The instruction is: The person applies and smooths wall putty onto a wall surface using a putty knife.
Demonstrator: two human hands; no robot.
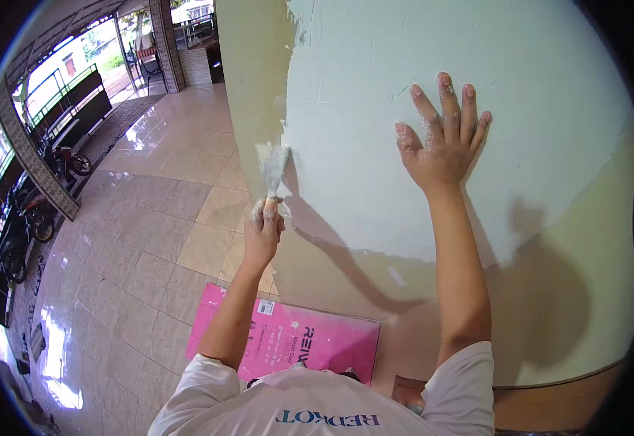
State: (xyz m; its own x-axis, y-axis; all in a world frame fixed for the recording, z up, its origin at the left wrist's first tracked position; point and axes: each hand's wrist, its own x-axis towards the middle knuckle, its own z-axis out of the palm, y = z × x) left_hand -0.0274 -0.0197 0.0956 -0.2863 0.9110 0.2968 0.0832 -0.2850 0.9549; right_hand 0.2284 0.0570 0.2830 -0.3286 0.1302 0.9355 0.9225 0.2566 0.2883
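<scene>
White putty coats wall [375, 87]. Left hand [265, 229] closed round putty knife [271, 168], blade long axis upright, tip at left edge of wet patch, directly above fist. Right hand [444, 138] flat, fingers spread, pressed on wall further right. Pink carton [310, 340] near, on tiled floor [143, 240]; open veranda far left.

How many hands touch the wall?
1: the right hand lies flat on the wall. The left hand grips a putty knife at the corner.
</scene>
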